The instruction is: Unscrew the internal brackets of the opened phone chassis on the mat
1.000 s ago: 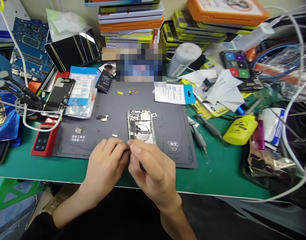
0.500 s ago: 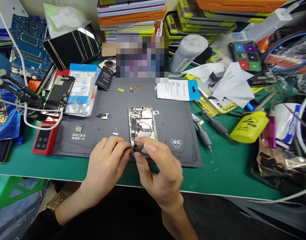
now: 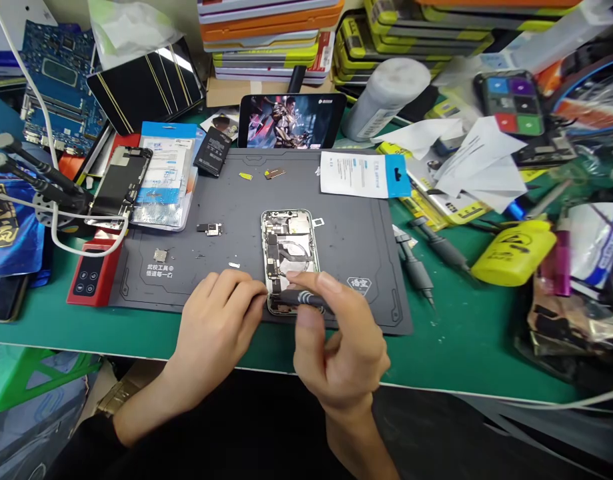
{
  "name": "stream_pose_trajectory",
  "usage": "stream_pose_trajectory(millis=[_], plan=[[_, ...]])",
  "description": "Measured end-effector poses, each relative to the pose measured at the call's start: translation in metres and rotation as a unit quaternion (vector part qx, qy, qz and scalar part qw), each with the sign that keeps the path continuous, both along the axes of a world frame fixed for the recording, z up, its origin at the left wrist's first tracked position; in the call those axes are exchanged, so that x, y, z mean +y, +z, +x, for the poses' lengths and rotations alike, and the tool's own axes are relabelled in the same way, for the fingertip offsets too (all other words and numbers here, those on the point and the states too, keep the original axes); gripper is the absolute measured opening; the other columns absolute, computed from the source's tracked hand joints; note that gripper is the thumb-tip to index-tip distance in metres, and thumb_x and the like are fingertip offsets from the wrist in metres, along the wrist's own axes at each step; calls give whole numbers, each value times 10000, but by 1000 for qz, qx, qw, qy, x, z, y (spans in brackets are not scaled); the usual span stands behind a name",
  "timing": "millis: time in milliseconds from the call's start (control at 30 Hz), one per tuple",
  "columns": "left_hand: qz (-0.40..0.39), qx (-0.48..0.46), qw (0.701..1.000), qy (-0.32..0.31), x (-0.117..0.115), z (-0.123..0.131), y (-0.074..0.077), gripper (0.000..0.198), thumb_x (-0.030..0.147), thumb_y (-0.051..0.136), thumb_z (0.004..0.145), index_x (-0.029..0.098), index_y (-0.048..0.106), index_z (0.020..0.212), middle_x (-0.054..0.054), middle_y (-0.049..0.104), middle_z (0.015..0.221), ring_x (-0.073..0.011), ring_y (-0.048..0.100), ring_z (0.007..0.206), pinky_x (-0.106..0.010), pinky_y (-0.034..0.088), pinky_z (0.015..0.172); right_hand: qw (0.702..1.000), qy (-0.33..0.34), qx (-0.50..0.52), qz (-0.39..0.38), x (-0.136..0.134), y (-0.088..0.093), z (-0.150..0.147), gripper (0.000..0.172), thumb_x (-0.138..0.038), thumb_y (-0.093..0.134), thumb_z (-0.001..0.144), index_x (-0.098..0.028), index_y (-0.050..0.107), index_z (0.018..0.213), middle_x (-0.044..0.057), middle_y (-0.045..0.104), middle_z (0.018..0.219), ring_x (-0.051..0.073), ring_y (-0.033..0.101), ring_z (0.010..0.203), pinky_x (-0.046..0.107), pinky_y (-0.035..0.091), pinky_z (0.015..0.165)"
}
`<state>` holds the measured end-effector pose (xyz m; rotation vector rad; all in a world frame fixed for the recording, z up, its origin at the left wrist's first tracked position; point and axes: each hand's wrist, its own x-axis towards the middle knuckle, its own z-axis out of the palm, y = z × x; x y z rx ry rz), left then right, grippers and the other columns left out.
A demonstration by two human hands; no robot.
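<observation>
An opened phone [image 3: 291,243] lies on a dark grey mat [image 3: 336,240], its inner parts and a curved cable exposed. My right hand [image 3: 341,340] has a dark screwdriver [image 3: 309,299] with a ridged grip between thumb and fingers, held level across the phone's lower end. Curled fingers of my left hand [image 3: 221,333] meet at the phone's lower left edge, close to the tool's left end; whatever they pinch is hidden. Left of the phone are a small phone part [image 3: 210,229], a thin white piece [image 3: 234,265] and a metal piece [image 3: 160,255]. A SIM tray [image 3: 318,222] sits by its right edge.
A propped-up phone [image 3: 291,120] plays video behind the mat. Two grey pen-like screwdrivers [image 3: 416,270] and a yellow bottle [image 3: 513,253] are to the right. At left are a red device [image 3: 93,277], a phone screen [image 3: 121,183] and a white cable [image 3: 53,233].
My right hand has moved right, and the screwdriver, mostly hidden before, now shows lying level. My left hand stays at the phone's edge. The view has shifted slightly.
</observation>
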<state>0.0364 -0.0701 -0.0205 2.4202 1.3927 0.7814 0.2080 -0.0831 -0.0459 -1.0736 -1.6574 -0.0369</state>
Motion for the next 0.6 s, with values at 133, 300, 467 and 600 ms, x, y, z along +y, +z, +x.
stream_pose_trajectory(millis=[133,300,467,600], plan=[[3,0,1000,-3,1,0,1,58,189,586,1131,198,643,1124,-33,696,1056,-193,613,908,-357,505,837,999,20,26,-6,-2,-6,1,747,-24,605,967,-181,429,1676,127,769,1307,244,795,1156,393,743,846],[-1,7,1000,3,1,0,-1,66,202,584,1135,207,650,1129,-39,706,1064,-196,625,916,-362,516,844,999,16,28,-9,-2,-6,1,717,-36,584,993,-182,426,1677,146,785,1273,257,816,1092,405,751,810],[0,9,1000,1,0,0,-1,99,215,560,1147,212,654,1117,-43,717,1056,-193,632,909,-364,520,837,1000,10,20,-7,-2,-6,0,750,-54,658,976,-210,434,1675,122,793,1254,253,815,1084,400,753,802],[0,5,1000,1,0,0,-1,84,201,573,1140,202,656,1128,-42,707,1057,-191,616,907,-363,517,830,999,22,35,-8,-3,-6,0,677,-100,557,1043,-185,398,1696,164,778,1285,279,815,1106,441,760,812]])
